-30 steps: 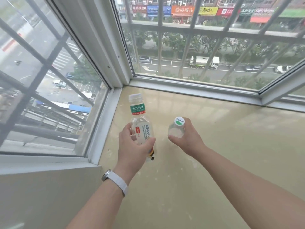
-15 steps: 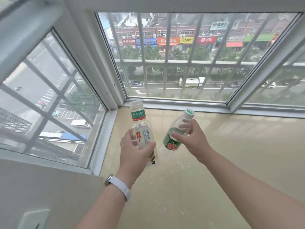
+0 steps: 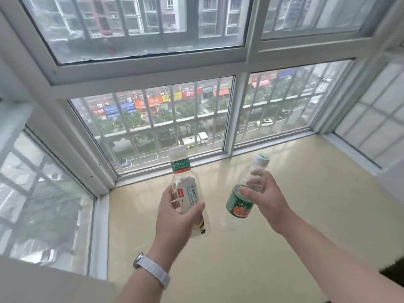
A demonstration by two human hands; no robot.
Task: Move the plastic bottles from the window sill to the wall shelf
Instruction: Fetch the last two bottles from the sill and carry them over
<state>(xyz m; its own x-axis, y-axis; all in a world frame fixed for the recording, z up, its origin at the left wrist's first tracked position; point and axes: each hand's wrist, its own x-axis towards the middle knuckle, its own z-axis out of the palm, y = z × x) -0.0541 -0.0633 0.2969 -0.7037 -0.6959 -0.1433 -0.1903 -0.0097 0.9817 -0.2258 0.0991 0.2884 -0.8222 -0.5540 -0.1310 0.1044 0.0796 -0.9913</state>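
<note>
Each hand, left (image 3: pixel 175 217) and right (image 3: pixel 265 199), grips a clear ribbed plastic bottle above the glossy sill (image 3: pixel 284 215).

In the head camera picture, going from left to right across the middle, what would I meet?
Side window pane → left hand holding the white-labelled bottle → green-labelled bottle held in the right hand → bare sill → right side window.

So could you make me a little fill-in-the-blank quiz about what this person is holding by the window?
1. The left hand holds a bottle with a white label that stands nearly ____.
2. The right hand holds a bottle with a ____ label.
3. A white watch sits on the ____ wrist.

Missing words: upright; green; left
</note>
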